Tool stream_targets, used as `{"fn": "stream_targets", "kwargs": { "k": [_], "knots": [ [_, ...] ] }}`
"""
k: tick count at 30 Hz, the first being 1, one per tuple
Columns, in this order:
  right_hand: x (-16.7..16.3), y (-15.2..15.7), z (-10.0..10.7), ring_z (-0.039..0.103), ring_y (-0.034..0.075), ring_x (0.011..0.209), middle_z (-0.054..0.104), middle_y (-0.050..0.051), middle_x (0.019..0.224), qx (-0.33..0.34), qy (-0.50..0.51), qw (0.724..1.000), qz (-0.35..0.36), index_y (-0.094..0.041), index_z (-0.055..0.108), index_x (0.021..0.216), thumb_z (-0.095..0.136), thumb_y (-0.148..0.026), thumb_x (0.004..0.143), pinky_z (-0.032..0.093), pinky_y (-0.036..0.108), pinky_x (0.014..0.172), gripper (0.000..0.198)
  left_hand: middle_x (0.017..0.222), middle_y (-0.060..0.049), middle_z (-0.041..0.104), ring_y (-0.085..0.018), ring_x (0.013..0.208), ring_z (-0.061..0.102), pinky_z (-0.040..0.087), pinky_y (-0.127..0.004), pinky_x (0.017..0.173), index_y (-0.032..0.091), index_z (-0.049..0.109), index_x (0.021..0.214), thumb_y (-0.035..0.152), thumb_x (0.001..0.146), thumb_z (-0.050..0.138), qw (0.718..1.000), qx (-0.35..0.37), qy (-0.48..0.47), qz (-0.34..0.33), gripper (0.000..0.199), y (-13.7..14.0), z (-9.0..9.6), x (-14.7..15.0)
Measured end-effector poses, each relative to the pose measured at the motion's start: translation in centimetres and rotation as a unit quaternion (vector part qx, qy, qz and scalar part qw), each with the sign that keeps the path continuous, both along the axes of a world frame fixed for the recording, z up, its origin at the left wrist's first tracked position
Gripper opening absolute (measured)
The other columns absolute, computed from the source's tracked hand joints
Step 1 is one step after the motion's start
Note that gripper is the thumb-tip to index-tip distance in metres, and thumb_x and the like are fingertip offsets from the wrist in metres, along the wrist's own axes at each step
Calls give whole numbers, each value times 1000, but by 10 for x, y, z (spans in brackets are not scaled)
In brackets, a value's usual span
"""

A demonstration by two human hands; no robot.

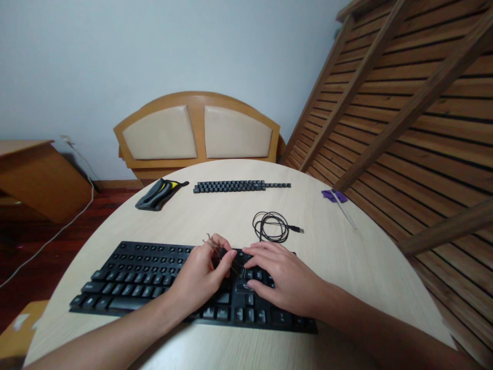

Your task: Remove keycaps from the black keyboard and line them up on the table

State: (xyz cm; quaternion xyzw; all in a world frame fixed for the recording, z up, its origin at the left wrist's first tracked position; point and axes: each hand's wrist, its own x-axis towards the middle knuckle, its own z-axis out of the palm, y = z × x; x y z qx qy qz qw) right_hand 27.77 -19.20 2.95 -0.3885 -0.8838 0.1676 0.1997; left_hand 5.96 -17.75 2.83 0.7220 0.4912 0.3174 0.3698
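A black keyboard (133,291) lies across the near part of the table, its upper rows on the left stripped of keycaps. My left hand (200,272) is closed in a pinch above its middle, gripping a thin wire keycap puller (210,240). The wire ends reach down toward the keys beside my right hand. With fingers spread, my right hand (283,277) rests on the keyboard's right part and holds nothing. It hides many of the keys there.
Removed keycaps (231,186) stand in rows at the table's (215,216) far side. A coiled USB cable (271,226) lies behind the keyboard. Grey-and-black folded item with yellow (159,195) sits far left; a purple duster with a white handle (335,196) lies far right.
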Motion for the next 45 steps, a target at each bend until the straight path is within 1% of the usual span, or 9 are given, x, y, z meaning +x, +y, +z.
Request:
{"fn": "stream_targets", "kwargs": {
  "k": [4,8,13,18,24,30,37,42,45],
  "knots": [
    [-3,0,-2,54,23,119,66,7,123,17,22,1000,-1,-19,68,103,63,-28,87,43,42,103,19,61,3,60,-15,55,59,43,-27,56,18,55,87,39,92,53,1000,9,3,-8,21,-1,1,0],
    [-3,1,-3,57,22,113,69,7,116,25,47,999,10,-19,70,96,64,-26,87,46,39,99,13,58,3,59,-15,53,57,42,-27,56,18,56,85,39,92,52,1000,11,17,-21,23,-3,4,0],
    [-2,1,-6,57,21,112,69,6,116,21,50,999,8,-19,69,96,64,-26,88,46,38,99,12,60,2,59,-15,57,58,43,-27,58,17,56,87,40,97,43,998,-3,-5,-56,28,-5,7,-1],
    [-2,1,-7,58,21,112,68,7,117,15,49,999,6,-19,68,96,64,-26,87,46,38,98,12,67,1,62,-15,62,59,44,-27,61,16,57,93,40,97,44,997,-10,-33,-76,27,-6,9,-2],
    [-3,2,-6,58,21,111,69,7,116,16,48,999,10,-19,68,95,63,-26,88,46,38,99,11,68,-1,64,-16,64,61,45,-28,62,17,57,92,40,96,47,996,-28,-32,-78,25,-6,10,0],
    [-3,2,-5,59,21,111,69,7,116,17,47,999,10,-19,68,95,63,-26,87,46,38,98,11,70,-1,65,-16,65,62,46,-28,62,17,57,93,39,96,47,996,-29,-33,-78,25,-5,8,-1],
    [-2,1,-5,59,21,110,69,7,116,20,52,998,7,-19,68,96,63,-26,88,46,39,97,12,65,1,61,-15,62,59,44,-27,61,17,58,92,37,95,48,998,-16,-9,-68,23,-3,7,1],
    [-3,2,-5,59,22,110,69,8,115,16,53,998,9,-19,69,96,63,-26,88,47,39,97,13,69,0,59,-14,60,54,41,-26,59,16,61,93,36,94,48,998,5,6,-62,24,-3,7,0],
    [-4,1,-4,59,22,110,69,8,115,14,51,999,8,-19,68,96,63,-26,88,47,40,97,12,67,1,57,-14,59,52,40,-26,58,16,60,93,37,95,48,998,-5,2,-61,25,-3,7,0]
  ]
}}
